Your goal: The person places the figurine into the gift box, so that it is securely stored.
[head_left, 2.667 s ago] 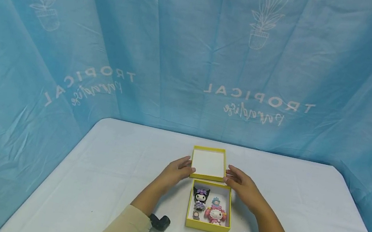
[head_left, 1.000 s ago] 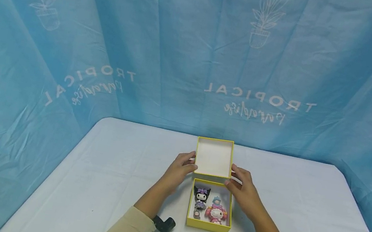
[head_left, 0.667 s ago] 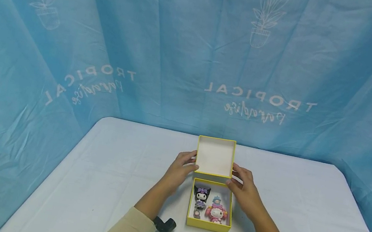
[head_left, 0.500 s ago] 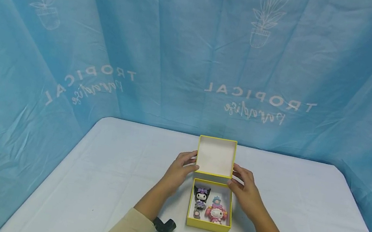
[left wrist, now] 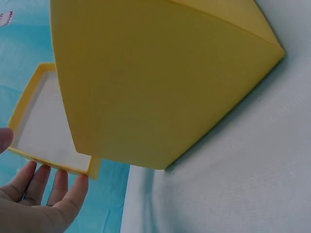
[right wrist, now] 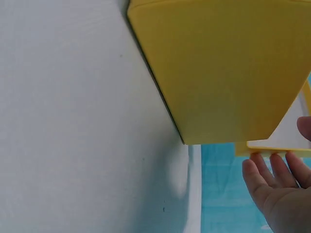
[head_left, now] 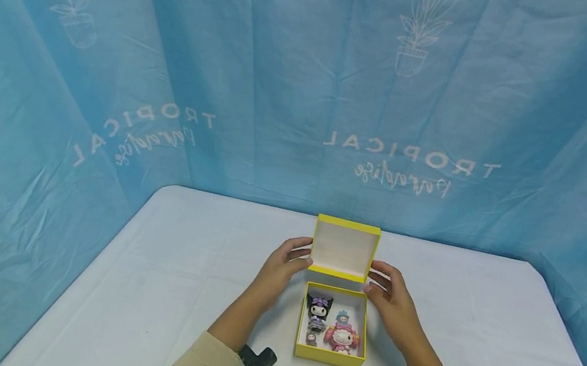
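Observation:
In the head view both hands hold a yellow box lid [head_left: 345, 248] up behind the box, tilted, its white inside toward me. My left hand [head_left: 278, 274] grips its left side with the fingertips and thumb; in the left wrist view the fingers [left wrist: 59, 187] lie along the lid's edge. On the right side my right hand [head_left: 392, 303] holds it the same way, its fingers [right wrist: 279, 170] at the rim. The yellow box [head_left: 328, 357] stands just below, holding a black-and-purple figurine [head_left: 318, 312], a pink figurine [head_left: 342, 338], a blue-topped one [head_left: 343, 317] and a tiny one [head_left: 311, 339].
A white cloth covers the table [head_left: 199, 258]. Blue printed curtains [head_left: 282, 77] hang behind and at both sides. Black wrist-worn cameras [head_left: 258, 360] sit near both sleeves, low over the table on either side of the box.
Both hands have raised the lid and shifted it slightly right. It has tilted, and its far side wall now shows more at the top. The box and figurines have stayed put.

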The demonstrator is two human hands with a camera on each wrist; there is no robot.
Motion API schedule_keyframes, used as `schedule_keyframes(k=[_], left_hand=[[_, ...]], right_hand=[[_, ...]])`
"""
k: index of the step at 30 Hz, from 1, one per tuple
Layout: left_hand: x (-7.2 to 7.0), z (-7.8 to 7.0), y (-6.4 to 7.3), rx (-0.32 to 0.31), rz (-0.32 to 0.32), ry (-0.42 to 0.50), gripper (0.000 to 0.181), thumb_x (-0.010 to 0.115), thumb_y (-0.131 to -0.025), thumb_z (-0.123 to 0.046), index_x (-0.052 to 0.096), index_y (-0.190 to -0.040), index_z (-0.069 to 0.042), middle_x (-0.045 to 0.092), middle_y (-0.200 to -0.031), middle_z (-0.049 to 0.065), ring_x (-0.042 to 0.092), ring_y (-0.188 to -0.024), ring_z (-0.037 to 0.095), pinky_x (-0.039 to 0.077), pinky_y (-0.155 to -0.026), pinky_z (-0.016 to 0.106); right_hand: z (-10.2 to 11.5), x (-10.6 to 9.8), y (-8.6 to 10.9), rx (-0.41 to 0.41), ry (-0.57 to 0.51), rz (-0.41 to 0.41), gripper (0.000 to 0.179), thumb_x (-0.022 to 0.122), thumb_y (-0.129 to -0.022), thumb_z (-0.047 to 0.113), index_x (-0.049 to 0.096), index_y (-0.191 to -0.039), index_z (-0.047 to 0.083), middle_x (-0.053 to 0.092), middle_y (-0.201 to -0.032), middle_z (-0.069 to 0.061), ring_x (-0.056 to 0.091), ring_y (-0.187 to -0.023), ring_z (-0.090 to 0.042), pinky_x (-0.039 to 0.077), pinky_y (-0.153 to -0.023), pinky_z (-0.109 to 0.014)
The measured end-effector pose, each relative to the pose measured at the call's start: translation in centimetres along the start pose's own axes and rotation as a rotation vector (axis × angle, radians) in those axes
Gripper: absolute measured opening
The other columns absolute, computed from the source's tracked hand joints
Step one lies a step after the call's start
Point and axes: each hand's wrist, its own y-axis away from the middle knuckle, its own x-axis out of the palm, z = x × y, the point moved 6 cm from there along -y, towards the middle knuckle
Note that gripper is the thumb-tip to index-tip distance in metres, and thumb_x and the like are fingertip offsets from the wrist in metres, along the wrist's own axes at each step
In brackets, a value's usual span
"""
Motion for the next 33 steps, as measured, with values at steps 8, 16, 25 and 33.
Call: schedule_keyframes(k=[8, 16, 25, 33], left_hand=[[0.2, -0.4, 0.2, 0.063, 0.017, -0.044, 0.054, 0.064, -0.096, -0.024, 0.051, -0.148, -0.030, 0.050, -0.149, -0.002, 0.046, -0.142, 0.024, 0.033, -0.120, 0.059], [0.2, -0.2, 0.6, 0.066, 0.048, -0.075, 0.050, 0.058, -0.100, -0.044, 0.049, -0.149, -0.037, 0.044, -0.153, -0.005, 0.042, -0.146, 0.023, 0.035, -0.121, 0.054], [0.2, -0.4, 1.1, 0.038, 0.034, -0.031, 0.056, 0.062, -0.095, -0.057, 0.051, -0.146, -0.036, 0.047, -0.154, -0.006, 0.048, -0.143, 0.023, 0.040, -0.119, 0.048], [0.2, -0.4, 1.1, 0.040, 0.033, 0.005, 0.057, 0.066, -0.092, -0.057, 0.053, -0.143, -0.035, 0.048, -0.155, -0.005, 0.049, -0.143, 0.025, 0.043, -0.117, 0.047]], right_hand=[[0.3, 0.0, 0.5, -0.031, 0.002, 0.005, 0.061, 0.058, -0.103, 0.016, 0.032, -0.158, 0.018, 0.033, -0.159, -0.011, 0.039, -0.149, -0.036, 0.038, -0.114, -0.039], [0.6, -0.2, 0.8, -0.008, -0.014, 0.010, 0.061, 0.059, -0.103, 0.037, 0.035, -0.157, 0.022, 0.035, -0.163, -0.009, 0.035, -0.151, -0.035, 0.039, -0.114, -0.046], [0.6, -0.2, 1.1, 0.040, 0.008, -0.009, 0.070, 0.054, -0.100, 0.057, 0.037, -0.156, 0.017, 0.042, -0.160, -0.011, 0.038, -0.150, -0.034, 0.035, -0.117, -0.052], [0.9, -0.3, 1.4, 0.022, 0.030, -0.043, 0.067, 0.050, -0.101, 0.058, 0.043, -0.150, 0.014, 0.049, -0.155, -0.012, 0.041, -0.148, -0.034, 0.036, -0.118, -0.052]])
